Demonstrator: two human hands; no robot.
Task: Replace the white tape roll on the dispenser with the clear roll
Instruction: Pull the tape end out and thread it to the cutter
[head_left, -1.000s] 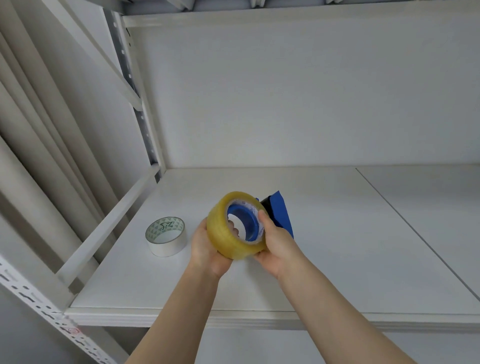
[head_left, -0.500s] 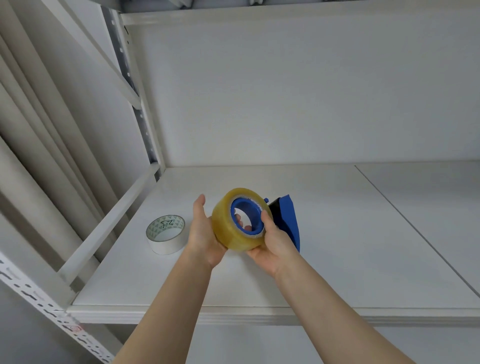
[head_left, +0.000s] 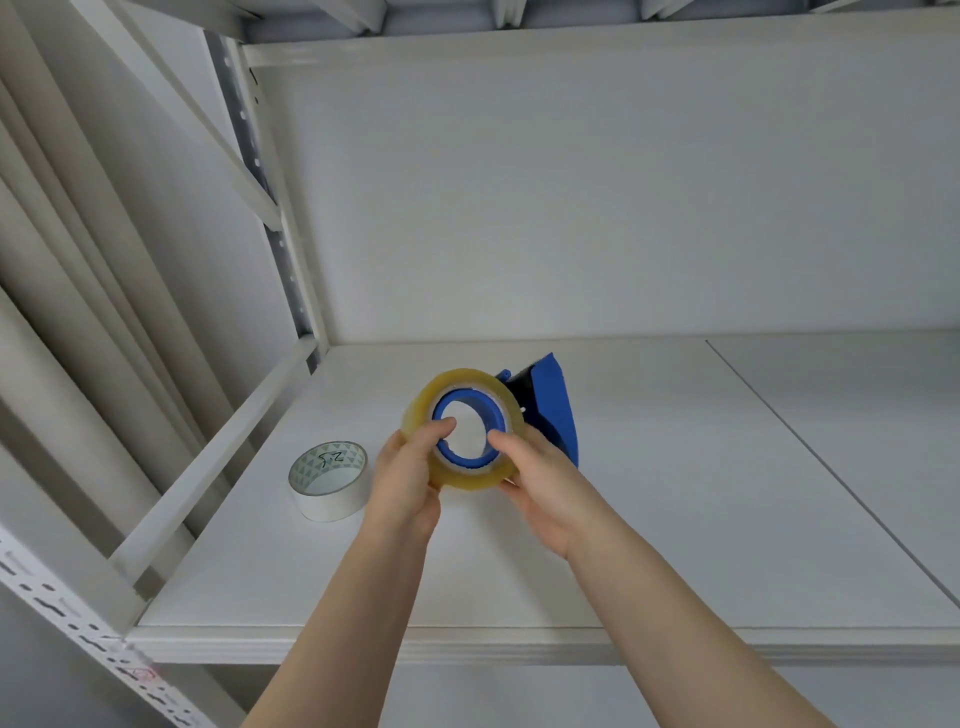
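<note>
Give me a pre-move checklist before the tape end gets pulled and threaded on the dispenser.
1. Translucent yellowish clear tape roll around the blue plastic dispenser's hub: ok.
2. Roll pushed fully home on the hub: cannot tell.
3. Both hands on the roll, left hand at its left edge, right hand at its lower right: ok.
4. Old white tape roll with the patterned core off the dispenser, lying flat on the white shelf board, apart from the hands: ok.
5. Loose tape end located: cannot tell.
6. Roll's unwind direction correct: cannot tell.
</note>
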